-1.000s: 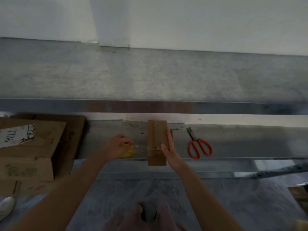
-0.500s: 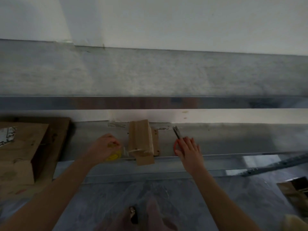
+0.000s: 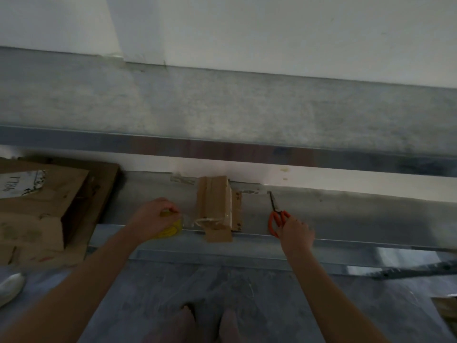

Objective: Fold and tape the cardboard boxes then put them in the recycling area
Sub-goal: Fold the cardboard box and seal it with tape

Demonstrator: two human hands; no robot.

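cardboard box (image 3: 214, 203) overhangs the metal ledge (image 3: 346, 215). left hand (image 3: 152, 217) grips the tape roll (image 3: 171, 230); right hand (image 3: 295, 232) touches the scissors (image 3: 275, 219), grip unclear.

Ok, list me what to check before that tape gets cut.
1. Roll gripped: ok, the left hand holds the roll.
2. Tape drawn out: ok, a clear strip runs from the roll to the box.
3. Scissors gripped: cannot tell, the right hand is on the orange handles of the scissors, but the grip is unclear.
4. Blades open: not ok, they lie together on the shelf.
5. Box held steady: not ok, no hand is on it and its near end overhangs the shelf edge.
6. Tape stuck fast to the box: cannot tell.
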